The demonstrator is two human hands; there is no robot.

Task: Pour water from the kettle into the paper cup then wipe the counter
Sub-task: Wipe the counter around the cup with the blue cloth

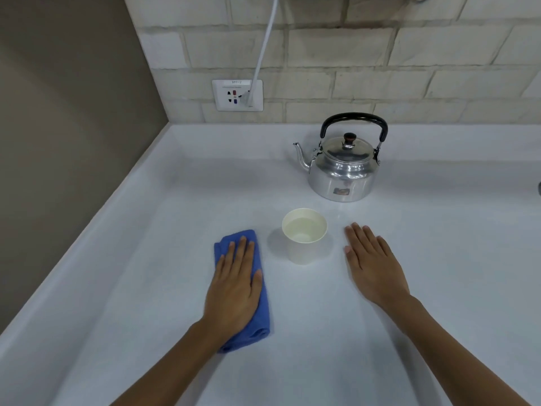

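A shiny metal kettle [342, 168] with a black handle stands upright at the back of the white counter [439, 259], spout pointing left. In front of it a white paper cup [304, 235] stands upright with water in it. A folded blue cloth [260, 303] lies left of the cup. My left hand [234, 285] rests flat on the cloth, fingers extended. To the right of the cup, my right hand [371, 265] lies flat on the bare counter, palm down, holding nothing.
A wall socket [237, 95] with a white cable plugged in sits on the tiled back wall. A brown side wall [58, 142] borders the counter on the left. A dark object shows at the far right edge [539, 189].
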